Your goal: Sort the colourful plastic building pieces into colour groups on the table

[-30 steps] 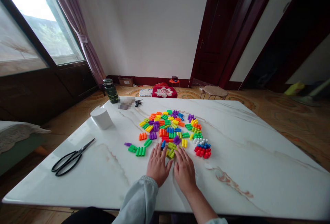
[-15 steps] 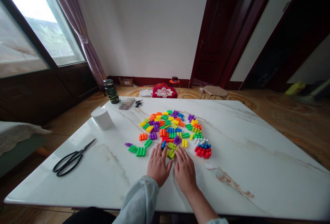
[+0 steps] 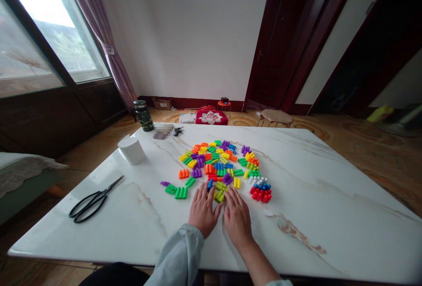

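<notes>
My left hand [image 3: 203, 211] lies flat with its fingers stretched out at the near edge of a spread of coloured plastic pieces. A blue piece [image 3: 210, 184] is by its fingertips. Beside it rests my right hand [image 3: 238, 216], palm down and fingers extended, next to yellow-green pieces [image 3: 220, 195]. Neither hand shows anything held. Beyond them lie many ribbed pieces in several colours, among them purple ones [image 3: 197, 173] and orange ones [image 3: 183, 174]. Red bullet-shaped pieces [image 3: 261, 195] stand grouped to the right. Green pieces [image 3: 181, 193] are on the left.
Black-handled scissors [image 3: 96, 199] lie on the left of the white marble-patterned table [image 3: 306, 180]. Behind them stand a white paper roll [image 3: 132, 150] and a camouflage flask [image 3: 143, 116]. Small dark pliers [image 3: 178, 131] sit at the far edge. A stool [image 3: 275, 115] is beyond the table.
The whole view has shifted very slightly. Both hands stay in the same place among the pieces, and no piece has visibly moved.
</notes>
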{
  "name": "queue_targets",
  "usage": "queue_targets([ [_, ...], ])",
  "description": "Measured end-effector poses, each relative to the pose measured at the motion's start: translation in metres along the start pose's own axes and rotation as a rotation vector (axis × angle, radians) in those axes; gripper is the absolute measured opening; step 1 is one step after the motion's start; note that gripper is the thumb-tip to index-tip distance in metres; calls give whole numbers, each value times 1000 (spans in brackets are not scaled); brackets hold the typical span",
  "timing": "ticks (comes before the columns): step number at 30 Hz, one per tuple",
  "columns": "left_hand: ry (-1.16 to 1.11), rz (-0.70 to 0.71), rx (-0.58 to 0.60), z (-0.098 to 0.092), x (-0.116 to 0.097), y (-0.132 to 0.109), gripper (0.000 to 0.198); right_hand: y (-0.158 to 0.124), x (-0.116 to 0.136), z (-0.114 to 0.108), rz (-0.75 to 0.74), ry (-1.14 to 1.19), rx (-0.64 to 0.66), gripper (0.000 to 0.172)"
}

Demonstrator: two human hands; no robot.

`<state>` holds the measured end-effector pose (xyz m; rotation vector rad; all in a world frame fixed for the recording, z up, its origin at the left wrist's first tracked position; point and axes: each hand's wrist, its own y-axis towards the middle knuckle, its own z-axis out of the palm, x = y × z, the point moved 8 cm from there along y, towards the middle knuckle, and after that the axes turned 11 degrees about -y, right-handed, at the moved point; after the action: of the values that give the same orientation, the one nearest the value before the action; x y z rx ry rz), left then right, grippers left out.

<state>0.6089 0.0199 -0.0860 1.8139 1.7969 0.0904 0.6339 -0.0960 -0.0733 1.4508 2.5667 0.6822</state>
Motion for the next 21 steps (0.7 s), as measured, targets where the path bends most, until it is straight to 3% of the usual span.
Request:
queue_targets([
  [21,6,0,15,0,-1,1,57,-1,1,0,4,2,-12,48],
])
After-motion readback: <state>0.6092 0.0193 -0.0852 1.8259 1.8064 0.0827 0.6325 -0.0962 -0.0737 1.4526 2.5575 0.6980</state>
